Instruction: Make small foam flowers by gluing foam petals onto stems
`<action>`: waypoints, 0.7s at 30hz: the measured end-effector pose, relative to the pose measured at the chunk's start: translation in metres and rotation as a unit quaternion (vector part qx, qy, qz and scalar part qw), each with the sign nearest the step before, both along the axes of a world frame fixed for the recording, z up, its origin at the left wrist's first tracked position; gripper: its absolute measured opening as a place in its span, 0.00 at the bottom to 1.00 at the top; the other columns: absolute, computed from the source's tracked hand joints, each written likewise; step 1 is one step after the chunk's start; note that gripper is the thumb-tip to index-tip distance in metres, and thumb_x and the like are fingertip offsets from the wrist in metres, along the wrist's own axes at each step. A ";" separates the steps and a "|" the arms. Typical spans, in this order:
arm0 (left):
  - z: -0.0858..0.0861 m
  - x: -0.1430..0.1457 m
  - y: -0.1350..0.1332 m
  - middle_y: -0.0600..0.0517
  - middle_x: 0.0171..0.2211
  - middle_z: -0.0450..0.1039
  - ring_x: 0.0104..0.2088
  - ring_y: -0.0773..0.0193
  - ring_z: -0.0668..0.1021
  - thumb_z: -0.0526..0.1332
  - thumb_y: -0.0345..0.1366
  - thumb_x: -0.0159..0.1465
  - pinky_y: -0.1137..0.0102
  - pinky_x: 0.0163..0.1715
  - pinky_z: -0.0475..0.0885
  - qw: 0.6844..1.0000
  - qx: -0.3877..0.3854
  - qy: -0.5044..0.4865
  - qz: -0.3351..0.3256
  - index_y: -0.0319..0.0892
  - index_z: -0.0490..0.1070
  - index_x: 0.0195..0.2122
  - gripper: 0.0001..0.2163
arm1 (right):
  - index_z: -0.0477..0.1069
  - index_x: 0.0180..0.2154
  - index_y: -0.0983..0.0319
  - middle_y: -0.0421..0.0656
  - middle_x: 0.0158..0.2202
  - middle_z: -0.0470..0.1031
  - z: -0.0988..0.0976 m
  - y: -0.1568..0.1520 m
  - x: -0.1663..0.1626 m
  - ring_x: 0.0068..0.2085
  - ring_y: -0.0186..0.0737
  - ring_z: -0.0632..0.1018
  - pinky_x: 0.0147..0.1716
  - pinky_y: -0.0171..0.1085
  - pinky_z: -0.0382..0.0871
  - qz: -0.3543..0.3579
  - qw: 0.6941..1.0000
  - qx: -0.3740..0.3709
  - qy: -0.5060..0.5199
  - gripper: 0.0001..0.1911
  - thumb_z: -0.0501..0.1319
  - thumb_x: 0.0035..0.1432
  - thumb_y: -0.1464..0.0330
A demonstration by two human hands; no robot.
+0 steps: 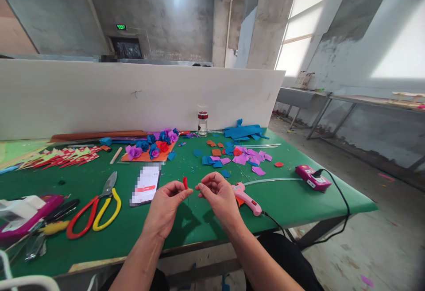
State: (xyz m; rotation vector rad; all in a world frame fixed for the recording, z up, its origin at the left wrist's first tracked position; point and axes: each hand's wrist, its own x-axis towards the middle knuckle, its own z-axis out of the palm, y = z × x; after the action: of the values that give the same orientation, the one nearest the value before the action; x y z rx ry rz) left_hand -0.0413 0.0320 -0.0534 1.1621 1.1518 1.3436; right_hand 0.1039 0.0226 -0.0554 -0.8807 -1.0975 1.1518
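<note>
My left hand point(166, 204) pinches a small red felt piece point(185, 182) on a thin dark stem, held upright above the green table point(139, 229). My right hand point(217, 193) is just to its right, fingers curled and pinched close to the red piece; what it grips is too small to make out. A pink glue gun point(247, 198) lies directly right of my right hand. A phone point(146, 185) lies left of my left hand.
Red and yellow scissors point(96, 207) lie at the left, by a pink box point(29, 215). Finished felt flowers point(156, 142), loose blue, purple and red felt pieces point(239, 156), a small jar point(202, 123), a pink power strip point(314, 178) and a white partition point(99, 96) are behind.
</note>
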 end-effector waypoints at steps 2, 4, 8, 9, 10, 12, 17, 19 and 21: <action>-0.001 0.000 0.000 0.56 0.22 0.68 0.26 0.68 0.67 0.74 0.43 0.40 0.75 0.27 0.63 1.000 -0.001 0.006 0.001 0.40 0.71 0.20 0.15 | 0.65 0.30 0.61 0.39 0.26 0.75 0.000 0.000 0.000 0.28 0.35 0.76 0.30 0.34 0.70 0.001 1.000 0.000 0.003 0.11 0.65 0.49 0.64; -0.001 0.001 -0.001 0.56 0.21 0.67 0.25 0.69 0.66 0.74 0.43 0.39 0.75 0.26 0.62 1.000 -0.001 0.011 0.000 0.40 0.70 0.19 0.16 | 0.66 0.31 0.61 0.39 0.27 0.75 -0.001 0.000 0.000 0.27 0.34 0.75 0.30 0.34 0.69 0.004 1.000 0.000 0.002 0.11 0.65 0.50 0.64; -0.002 0.002 -0.001 0.57 0.20 0.65 0.24 0.70 0.65 0.74 0.43 0.41 0.76 0.25 0.61 1.000 0.001 0.020 -0.003 0.40 0.68 0.19 0.17 | 0.69 0.32 0.62 0.39 0.28 0.74 -0.002 0.000 0.000 0.27 0.33 0.74 0.30 0.33 0.68 0.021 1.000 0.010 -0.014 0.11 0.66 0.50 0.63; -0.003 0.002 -0.001 0.57 0.20 0.65 0.24 0.70 0.65 0.73 0.44 0.42 0.75 0.25 0.61 1.000 0.002 0.024 -0.005 0.40 0.68 0.19 0.17 | 0.70 0.32 0.62 0.39 0.28 0.74 -0.002 -0.001 0.000 0.28 0.33 0.74 0.30 0.33 0.68 0.032 0.999 0.013 -0.022 0.11 0.66 0.50 0.63; -0.003 0.003 -0.001 0.57 0.20 0.65 0.24 0.70 0.65 0.73 0.44 0.42 0.75 0.25 0.61 1.000 0.003 0.027 -0.008 0.40 0.68 0.19 0.16 | 0.71 0.33 0.63 0.40 0.29 0.74 -0.002 -0.001 0.000 0.29 0.33 0.73 0.31 0.33 0.68 0.043 0.998 0.017 -0.034 0.12 0.66 0.50 0.62; -0.004 0.003 -0.001 0.58 0.19 0.65 0.24 0.69 0.65 0.72 0.43 0.43 0.75 0.25 0.61 0.999 0.005 0.035 -0.011 0.40 0.67 0.19 0.16 | 0.73 0.35 0.63 0.41 0.30 0.75 -0.003 -0.002 0.000 0.30 0.35 0.74 0.32 0.34 0.68 0.057 0.996 0.022 -0.071 0.13 0.67 0.50 0.61; -0.007 0.006 -0.002 0.59 0.19 0.63 0.24 0.69 0.66 0.71 0.39 0.43 0.75 0.26 0.63 0.998 0.018 0.058 0.014 0.41 0.66 0.18 0.14 | 0.77 0.35 0.61 0.42 0.32 0.77 -0.004 -0.006 -0.002 0.33 0.38 0.74 0.35 0.36 0.68 -0.007 0.980 0.055 -0.190 0.12 0.69 0.48 0.62; -0.007 0.008 -0.003 0.58 0.19 0.65 0.24 0.68 0.67 0.69 0.39 0.44 0.74 0.26 0.63 0.994 0.027 0.098 0.032 0.41 0.67 0.19 0.12 | 0.78 0.33 0.60 0.41 0.32 0.77 -0.004 -0.007 -0.003 0.33 0.38 0.73 0.36 0.36 0.68 -0.045 0.974 0.070 -0.211 0.10 0.69 0.47 0.64; -0.007 0.011 -0.006 0.57 0.20 0.67 0.24 0.67 0.67 0.68 0.39 0.46 0.74 0.25 0.62 0.985 0.042 0.157 0.056 0.41 0.69 0.21 0.09 | 0.78 0.31 0.59 0.41 0.31 0.77 -0.003 -0.008 -0.005 0.33 0.38 0.72 0.36 0.36 0.67 -0.069 0.972 0.074 -0.212 0.08 0.69 0.47 0.64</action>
State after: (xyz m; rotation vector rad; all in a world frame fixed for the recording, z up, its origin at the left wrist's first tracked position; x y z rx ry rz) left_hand -0.0305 0.0262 -0.0601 1.4251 1.4139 1.3353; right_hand 0.0992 0.0143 -0.0584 -1.0956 -1.4237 0.7717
